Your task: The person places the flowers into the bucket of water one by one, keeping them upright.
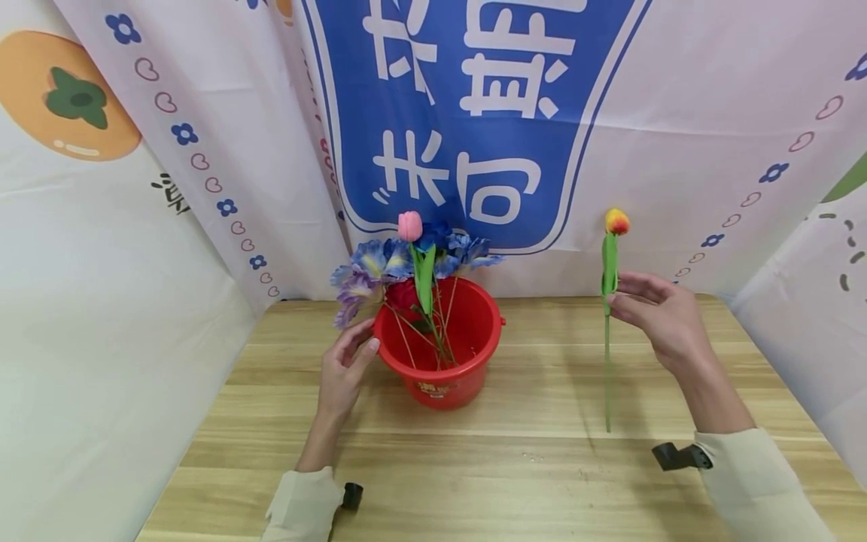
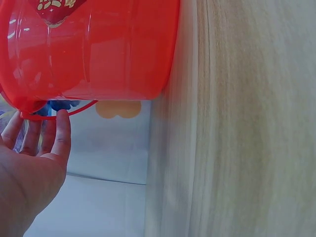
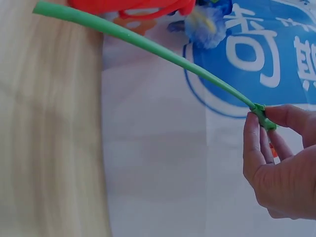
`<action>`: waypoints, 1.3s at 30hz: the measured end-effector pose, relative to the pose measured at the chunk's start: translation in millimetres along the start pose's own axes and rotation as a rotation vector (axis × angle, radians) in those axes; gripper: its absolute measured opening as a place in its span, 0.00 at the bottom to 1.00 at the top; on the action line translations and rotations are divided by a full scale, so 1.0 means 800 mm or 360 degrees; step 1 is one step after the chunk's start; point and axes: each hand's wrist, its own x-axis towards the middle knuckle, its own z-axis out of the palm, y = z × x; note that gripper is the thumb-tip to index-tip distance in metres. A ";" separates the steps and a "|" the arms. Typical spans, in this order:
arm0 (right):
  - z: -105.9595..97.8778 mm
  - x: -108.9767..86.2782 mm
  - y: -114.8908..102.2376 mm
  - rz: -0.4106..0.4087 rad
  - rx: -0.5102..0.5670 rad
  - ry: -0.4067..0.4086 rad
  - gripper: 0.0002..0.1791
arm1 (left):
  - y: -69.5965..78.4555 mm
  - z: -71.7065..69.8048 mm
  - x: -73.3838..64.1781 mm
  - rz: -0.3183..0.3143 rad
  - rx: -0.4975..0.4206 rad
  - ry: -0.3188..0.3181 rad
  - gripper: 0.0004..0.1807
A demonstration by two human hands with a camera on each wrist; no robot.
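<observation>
On the table stands a red bucket (image 1: 436, 388) with several artificial flowers leaning in it. A pink tulip (image 1: 410, 226) rises above blue flowers (image 1: 379, 260), a purple bloom (image 1: 355, 293) and a dark red bloom (image 1: 403, 293). My left hand (image 1: 345, 373) is at the bucket's left side, its fingertips touching near the rim and the thin red handle (image 2: 79, 110). To the right of the bucket, my right hand (image 1: 660, 312) pinches a red-and-yellow tulip (image 1: 617, 222) by its green leaf and upper stem. The tulip is upright, and its long stem (image 3: 163, 51) hangs below the fingers.
The wooden table (image 1: 447, 482) lies beneath. Behind it hangs a white printed cloth (image 1: 271, 150) with a blue panel (image 1: 501, 135) of white characters. A dark wrist device (image 1: 680, 456) sits at the right sleeve, another (image 1: 352, 495) at the left.
</observation>
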 end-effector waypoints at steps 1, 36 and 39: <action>0.005 0.001 -0.003 -0.0015 0.0025 -0.0004 0.19 | 0.000 0.000 0.000 -0.0001 0.0001 0.0000 0.21; 0.160 0.039 -0.092 -0.0389 0.0125 0.0049 0.23 | -0.001 -0.001 -0.001 0.0008 0.0011 -0.0015 0.22; 0.171 0.043 -0.101 -0.0457 0.0146 0.0039 0.22 | 0.000 -0.001 0.000 0.0003 0.0003 -0.0015 0.22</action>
